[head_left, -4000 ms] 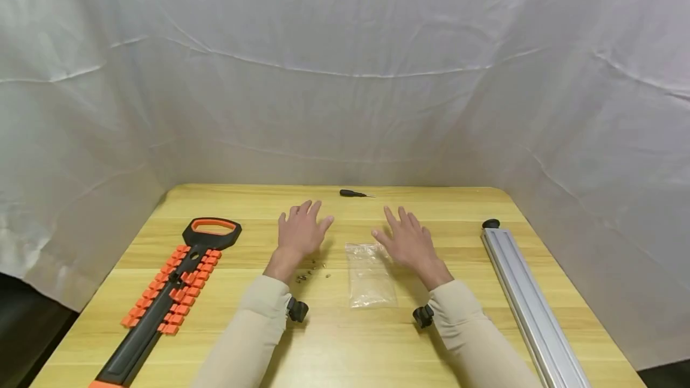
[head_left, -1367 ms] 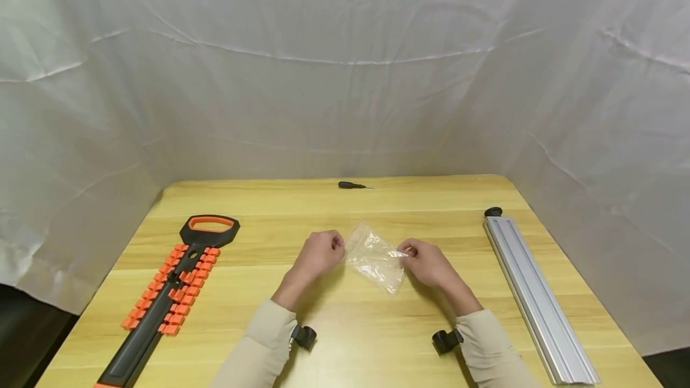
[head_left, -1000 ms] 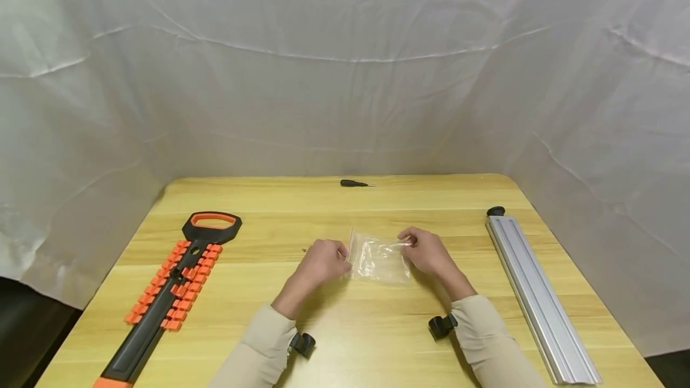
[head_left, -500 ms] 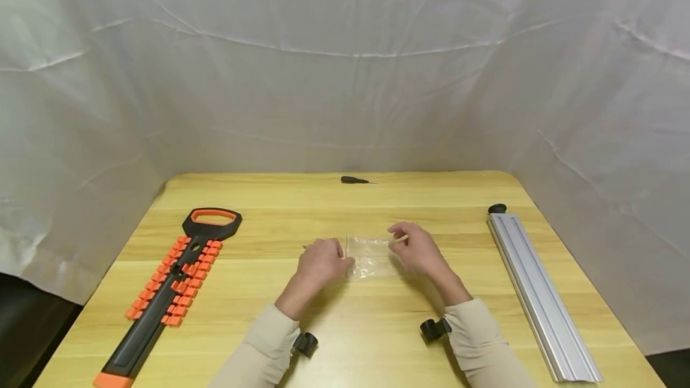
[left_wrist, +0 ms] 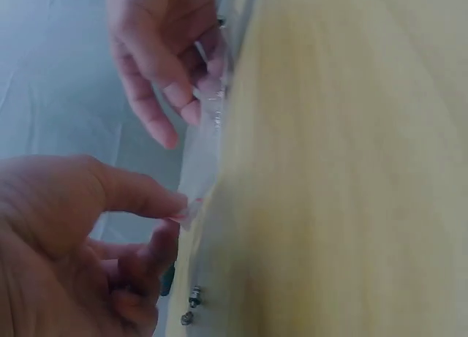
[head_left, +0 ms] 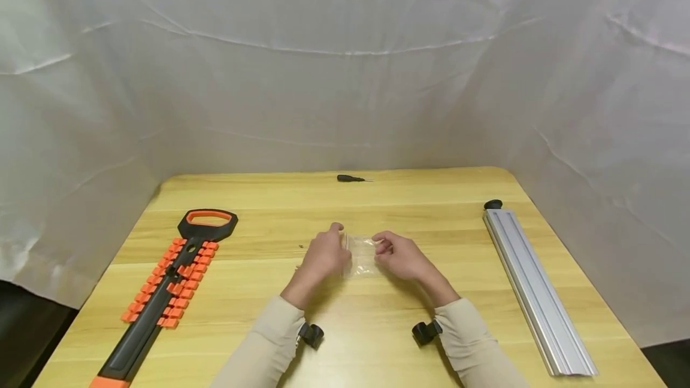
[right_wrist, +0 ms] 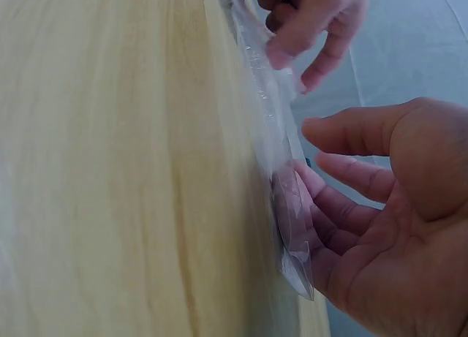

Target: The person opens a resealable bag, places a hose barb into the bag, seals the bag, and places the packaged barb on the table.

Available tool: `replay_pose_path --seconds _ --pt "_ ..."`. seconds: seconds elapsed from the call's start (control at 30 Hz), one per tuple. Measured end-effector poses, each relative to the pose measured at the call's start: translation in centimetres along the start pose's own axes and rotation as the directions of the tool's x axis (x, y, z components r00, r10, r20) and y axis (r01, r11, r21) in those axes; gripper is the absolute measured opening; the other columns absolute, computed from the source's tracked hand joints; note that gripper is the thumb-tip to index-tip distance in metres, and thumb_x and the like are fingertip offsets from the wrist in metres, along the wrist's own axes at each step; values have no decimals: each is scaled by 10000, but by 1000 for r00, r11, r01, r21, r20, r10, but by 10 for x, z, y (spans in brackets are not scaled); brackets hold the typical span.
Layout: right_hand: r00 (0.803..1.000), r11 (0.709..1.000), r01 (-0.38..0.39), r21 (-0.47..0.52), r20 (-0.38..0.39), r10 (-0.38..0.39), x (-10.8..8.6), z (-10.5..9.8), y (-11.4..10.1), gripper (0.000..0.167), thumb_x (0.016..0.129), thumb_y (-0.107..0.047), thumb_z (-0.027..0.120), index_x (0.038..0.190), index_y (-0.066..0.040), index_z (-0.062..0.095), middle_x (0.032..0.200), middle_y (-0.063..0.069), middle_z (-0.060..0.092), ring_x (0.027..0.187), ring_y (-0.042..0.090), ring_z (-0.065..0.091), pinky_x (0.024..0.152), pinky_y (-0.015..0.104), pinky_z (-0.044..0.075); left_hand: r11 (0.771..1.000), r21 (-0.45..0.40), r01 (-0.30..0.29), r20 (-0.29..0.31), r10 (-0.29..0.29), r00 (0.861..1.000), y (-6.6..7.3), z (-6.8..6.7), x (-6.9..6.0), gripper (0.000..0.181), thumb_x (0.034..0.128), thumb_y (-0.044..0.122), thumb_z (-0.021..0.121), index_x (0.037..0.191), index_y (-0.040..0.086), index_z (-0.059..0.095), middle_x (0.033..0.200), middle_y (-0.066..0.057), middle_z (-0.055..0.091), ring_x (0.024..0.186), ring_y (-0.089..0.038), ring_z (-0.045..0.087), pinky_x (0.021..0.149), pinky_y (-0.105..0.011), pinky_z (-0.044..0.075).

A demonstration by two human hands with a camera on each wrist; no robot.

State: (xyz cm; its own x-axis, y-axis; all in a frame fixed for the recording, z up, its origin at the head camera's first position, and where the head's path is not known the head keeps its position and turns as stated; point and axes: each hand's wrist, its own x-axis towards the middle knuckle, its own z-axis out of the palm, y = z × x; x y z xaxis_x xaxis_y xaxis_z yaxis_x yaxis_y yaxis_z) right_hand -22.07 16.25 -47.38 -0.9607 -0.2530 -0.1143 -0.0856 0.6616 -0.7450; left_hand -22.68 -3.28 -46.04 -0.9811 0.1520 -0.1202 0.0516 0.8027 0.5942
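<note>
A clear plastic bag (head_left: 362,255) lies between the two hands on the wooden table. My left hand (head_left: 325,253) pinches the bag's edge, where a red line shows, between thumb and finger; the left wrist view shows this grip at the bag's edge (left_wrist: 191,209). At the bag's other side is my right hand (head_left: 401,256). In the right wrist view its thumb stands apart from the fingers, and the fingers of the right hand (right_wrist: 409,213) touch the bag (right_wrist: 274,132) from behind. Small metal pieces (left_wrist: 194,297) lie beside the left hand, mostly hidden by it in the head view.
A black screwdriver (head_left: 350,178) lies near the table's far edge. On the left is a black and orange rack (head_left: 162,286) with several orange clips. A long silver metal rail (head_left: 539,292) with a black knob lies on the right. Pale curtains (head_left: 345,88) surround the table.
Both hands moved from hovering apart to the bag, which was lifted, turned and lowered. The right hand let go its pinch and moved left along the bag. The left hand keeps hold of the edge.
</note>
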Motion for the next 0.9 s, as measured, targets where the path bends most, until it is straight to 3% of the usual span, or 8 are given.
replay_pose_path --seconds 0.17,0.37,0.47,0.53,0.73,0.8,0.9 --pt "1000 1000 28 -7 15 -27 1 2 2 350 833 -1 639 1158 -129 649 944 -15 645 861 121 593 773 298 499 992 -129 -4 38 9 999 1 -6 4 501 867 159 631 1339 52 501 756 -8 625 511 -107 497 510 -258 421" --pt "998 995 61 -82 4 -61 2 4 3 402 774 31 649 1148 -115 668 931 -29 645 835 105 575 757 294 499 959 -282 -36 59 55 997 9 -7 5 467 864 159 627 1309 54 535 867 -15 675 565 -105 535 545 -245 447" --pt "998 991 63 -115 2 -63 1 4 2 401 768 21 634 1146 -110 665 946 -25 645 834 116 576 759 306 503 923 -384 -21 83 57 995 14 -6 4 455 858 150 632 1297 71 546 912 -32 673 648 -122 586 584 -255 476" --pt "999 995 38 -88 -1 -38 0 3 -1 355 796 3 612 1128 -116 652 959 -15 644 852 130 584 770 314 506 886 -464 0 108 57 992 16 -4 4 421 885 155 617 1294 78 549 937 -59 660 708 -142 620 630 -281 519" --pt "998 990 -54 134 -21 57 -3 -3 -9 158 929 -95 540 1086 -97 562 1026 69 640 921 204 609 754 319 504 757 -652 50 139 55 989 18 3 4 323 995 130 472 1301 59 547 979 -102 607 810 -162 624 762 -308 560" --pt "997 983 -66 174 -25 71 -3 -4 -10 130 958 -170 549 1070 -105 562 1034 77 648 928 212 618 742 314 503 742 -669 38 132 68 989 18 5 4 312 999 110 463 1292 56 552 987 -103 608 806 -155 619 757 -295 558" --pt "996 982 -71 177 -36 78 -3 -5 -10 148 970 -276 568 1038 -147 589 1032 50 663 947 200 618 763 314 496 745 -667 16 122 88 989 19 6 4 294 980 84 500 1263 63 572 1003 -105 611 799 -153 624 753 -288 561"
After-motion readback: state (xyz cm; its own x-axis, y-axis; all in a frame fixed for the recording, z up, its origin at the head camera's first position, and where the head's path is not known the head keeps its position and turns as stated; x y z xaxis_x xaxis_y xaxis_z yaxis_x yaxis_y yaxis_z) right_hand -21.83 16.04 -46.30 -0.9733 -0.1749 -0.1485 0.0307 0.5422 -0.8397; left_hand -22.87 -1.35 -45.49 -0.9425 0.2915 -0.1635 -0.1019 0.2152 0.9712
